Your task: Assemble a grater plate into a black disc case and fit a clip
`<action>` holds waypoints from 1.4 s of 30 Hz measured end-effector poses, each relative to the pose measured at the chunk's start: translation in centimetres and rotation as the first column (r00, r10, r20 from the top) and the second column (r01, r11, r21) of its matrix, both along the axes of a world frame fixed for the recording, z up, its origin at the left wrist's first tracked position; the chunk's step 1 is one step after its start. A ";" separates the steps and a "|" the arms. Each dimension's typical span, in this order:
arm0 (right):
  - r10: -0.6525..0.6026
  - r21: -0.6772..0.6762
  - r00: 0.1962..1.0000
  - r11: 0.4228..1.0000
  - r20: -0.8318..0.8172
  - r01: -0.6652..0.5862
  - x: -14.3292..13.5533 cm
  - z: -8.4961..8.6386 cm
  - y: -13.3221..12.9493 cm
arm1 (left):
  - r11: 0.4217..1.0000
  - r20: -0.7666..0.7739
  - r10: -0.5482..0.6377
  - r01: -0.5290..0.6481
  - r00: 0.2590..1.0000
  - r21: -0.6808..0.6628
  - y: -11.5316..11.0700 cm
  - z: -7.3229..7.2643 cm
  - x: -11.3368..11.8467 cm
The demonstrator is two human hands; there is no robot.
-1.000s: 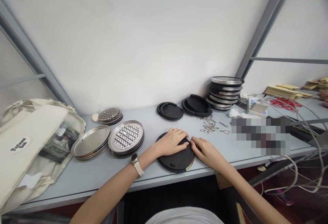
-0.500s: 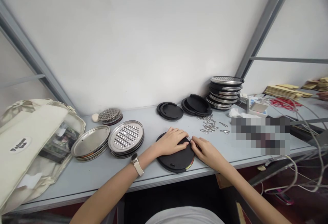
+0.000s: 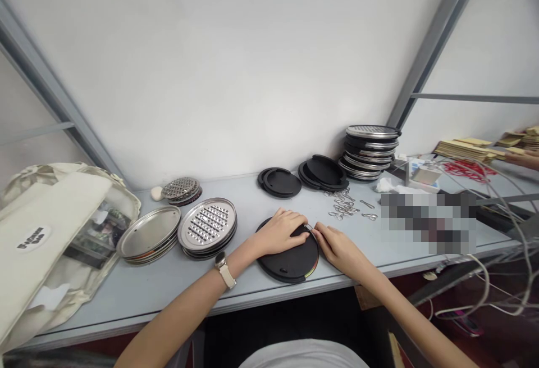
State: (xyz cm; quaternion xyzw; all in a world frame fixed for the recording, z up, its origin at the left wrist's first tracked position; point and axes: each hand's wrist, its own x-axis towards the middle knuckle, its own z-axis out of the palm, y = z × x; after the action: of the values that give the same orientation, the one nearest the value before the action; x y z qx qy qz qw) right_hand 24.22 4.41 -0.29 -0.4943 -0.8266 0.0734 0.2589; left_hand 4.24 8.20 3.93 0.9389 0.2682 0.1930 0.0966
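We pin black disc [image 3: 290,262] under spread left hand [image 3: 281,234]; right hand [image 3: 337,245] pinches metal piece [image 3: 309,227] (clip, perhaps) at rim; steadiness needed next.

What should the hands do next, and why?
Perhaps the right hand should gently nudge the small shiny piece at the black disc's rim, since that hand is right beside it and the left hand lies across the disc, seemingly steadying it.

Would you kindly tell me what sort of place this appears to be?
Probably a workshop or small assembly station, judging by the stacked graters, the black discs and the loose metal clips set out along one grey table.
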 end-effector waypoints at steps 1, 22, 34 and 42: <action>0.003 -0.004 1.000 1.000 -0.002 -0.003 0.0 0.0 0.0 | 1.000 0.001 0.003 -0.003 1.000 -0.002 0.0 0.0 0.0; 0.026 -0.011 1.000 1.000 0.001 -0.026 -0.3 1.0 -0.4 | 1.000 0.027 -0.009 0.009 1.000 -0.009 0.0 0.0 0.1; -0.010 -0.001 1.000 1.000 0.024 0.010 -0.1 0.3 -0.3 | 1.000 0.017 -0.014 0.014 1.000 0.006 0.1 -0.1 0.0; -0.012 0.021 0.999 1.000 0.032 0.012 -0.2 0.3 -0.3 | 1.000 0.026 -0.020 0.020 0.999 0.001 0.1 0.0 0.0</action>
State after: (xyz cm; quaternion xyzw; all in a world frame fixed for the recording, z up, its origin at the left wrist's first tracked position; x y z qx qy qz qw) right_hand 24.05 4.08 -0.01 -0.4976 -0.8284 0.0554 0.2510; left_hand 4.25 8.31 3.88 0.9389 0.2575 0.2044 0.1018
